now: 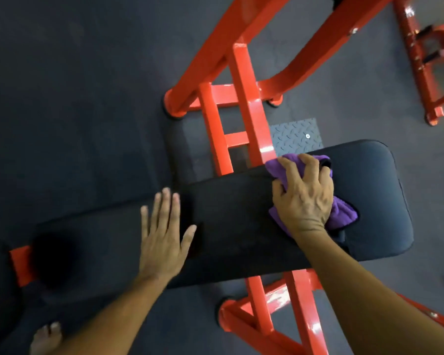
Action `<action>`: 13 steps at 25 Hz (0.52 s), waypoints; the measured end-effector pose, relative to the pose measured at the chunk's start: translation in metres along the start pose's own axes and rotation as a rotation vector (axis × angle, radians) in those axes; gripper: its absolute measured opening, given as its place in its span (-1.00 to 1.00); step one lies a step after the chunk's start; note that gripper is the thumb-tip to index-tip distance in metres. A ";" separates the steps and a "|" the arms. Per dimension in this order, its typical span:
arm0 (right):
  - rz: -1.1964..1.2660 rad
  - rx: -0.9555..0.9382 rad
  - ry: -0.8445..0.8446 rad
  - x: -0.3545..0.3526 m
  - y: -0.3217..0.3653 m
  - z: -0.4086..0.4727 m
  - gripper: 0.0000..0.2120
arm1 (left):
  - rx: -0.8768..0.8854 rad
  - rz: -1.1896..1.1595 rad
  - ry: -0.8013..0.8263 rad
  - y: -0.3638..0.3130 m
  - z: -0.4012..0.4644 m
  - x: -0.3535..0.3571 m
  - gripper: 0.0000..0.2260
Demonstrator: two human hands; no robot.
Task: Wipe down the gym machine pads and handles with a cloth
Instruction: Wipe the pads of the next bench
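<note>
A long black padded bench (374,190) on a red steel frame runs across the middle of the view. My right hand (303,193) grips a bunched purple cloth (341,213) and presses it onto the pad's right half. My left hand (164,231) lies flat on the pad's left part, fingers straight and spread, holding nothing. The cloth shows only at the edges around my right hand.
Red frame tubes (244,98) cross behind the bench, more red legs (262,319) stand below it. A grey tread plate (295,135) sits under the frame. Another red machine (426,55) stands at the top right. Dark rubber floor (75,98) lies left; a bare foot (46,338) bottom left.
</note>
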State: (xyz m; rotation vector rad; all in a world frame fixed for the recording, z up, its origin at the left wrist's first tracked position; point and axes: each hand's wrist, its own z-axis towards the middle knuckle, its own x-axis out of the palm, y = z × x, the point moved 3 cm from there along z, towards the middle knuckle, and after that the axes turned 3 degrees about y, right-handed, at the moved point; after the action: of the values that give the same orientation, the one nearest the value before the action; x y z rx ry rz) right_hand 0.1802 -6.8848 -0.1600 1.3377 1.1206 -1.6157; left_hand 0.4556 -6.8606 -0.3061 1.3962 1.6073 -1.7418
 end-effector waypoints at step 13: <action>-0.132 -0.331 0.160 0.033 0.128 -0.005 -0.66 | -0.410 -0.157 0.061 0.008 -0.049 0.036 -0.34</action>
State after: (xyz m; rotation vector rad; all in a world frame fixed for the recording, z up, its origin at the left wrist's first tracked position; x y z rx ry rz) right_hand 0.2949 -6.9244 -0.2137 1.2087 1.5269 -1.3557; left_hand 0.4664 -6.8067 -0.3330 1.1594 2.0139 -1.3504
